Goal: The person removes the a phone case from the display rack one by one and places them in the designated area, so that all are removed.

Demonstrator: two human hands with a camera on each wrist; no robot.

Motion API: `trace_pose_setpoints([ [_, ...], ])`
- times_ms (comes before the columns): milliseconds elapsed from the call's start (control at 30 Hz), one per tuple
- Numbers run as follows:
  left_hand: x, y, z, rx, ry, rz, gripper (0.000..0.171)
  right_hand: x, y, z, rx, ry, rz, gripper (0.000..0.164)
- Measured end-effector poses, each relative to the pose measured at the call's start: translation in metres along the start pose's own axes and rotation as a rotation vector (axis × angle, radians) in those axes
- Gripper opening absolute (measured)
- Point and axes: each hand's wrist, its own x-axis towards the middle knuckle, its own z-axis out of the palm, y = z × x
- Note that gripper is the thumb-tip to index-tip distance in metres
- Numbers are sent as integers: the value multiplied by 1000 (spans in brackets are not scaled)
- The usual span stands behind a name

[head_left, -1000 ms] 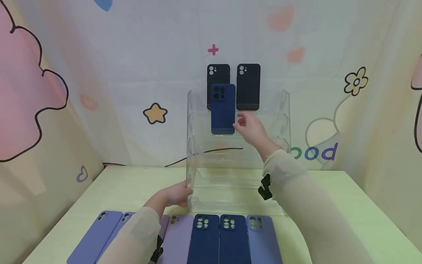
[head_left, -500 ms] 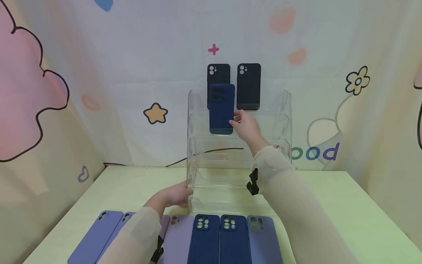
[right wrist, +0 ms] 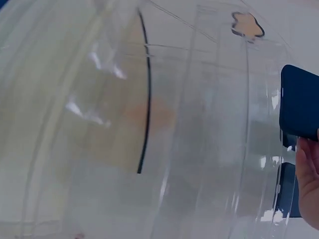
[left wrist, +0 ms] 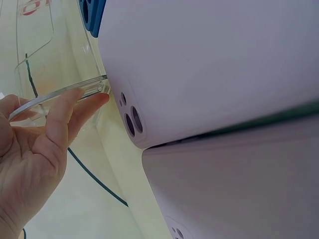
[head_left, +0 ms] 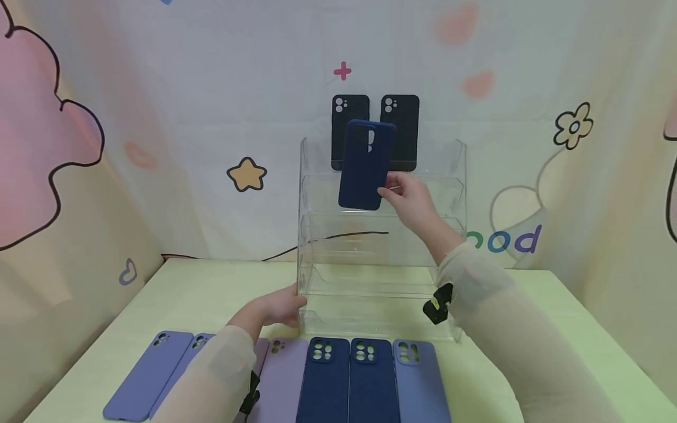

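My right hand pinches the lower right edge of a navy blue phone case. That case leans to the right in front of the upper tiers of a clear tiered display rack, overlapping two black phone cases, the left one and the right one, which stand on the top tier. In the right wrist view, the held case and the fingers show at the right edge. My left hand grips the rack's lower left side panel; the left wrist view shows the fingers around its clear edge.
Several phone cases lie in a row before the rack: blue-violet at left, lilac, two navy ones, the left and the right, and a lighter blue one. A patterned curtain hangs behind the pale table.
My right hand has reached the navy case, taken hold of its edge, and drawn it up and right from its upright stand on the second tier, tilting it. The left hand stays on the rack.
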Motion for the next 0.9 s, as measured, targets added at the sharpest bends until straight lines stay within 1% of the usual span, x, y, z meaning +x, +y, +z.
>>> trace_pose_setpoints([
  [133, -1, 0, -2, 2, -8, 9, 59, -20, 7, -3, -34, -74, 8, 29],
  [233, -1, 0, -2, -5, -11, 14, 58, -35, 12, -4, -71, -111, 7, 28],
  [467, -2, 1, -3, -16, -15, 18, 58, -68, 24, -11, -139, -137, -32, 24],
  [600, -3, 2, -4, -14, -9, 17, 58, -86, 33, -16, -131, -150, -48, 21],
  [900, -3, 2, -2, -19, -9, 21, 59, -128, 51, -31, -82, -170, -11, 23],
])
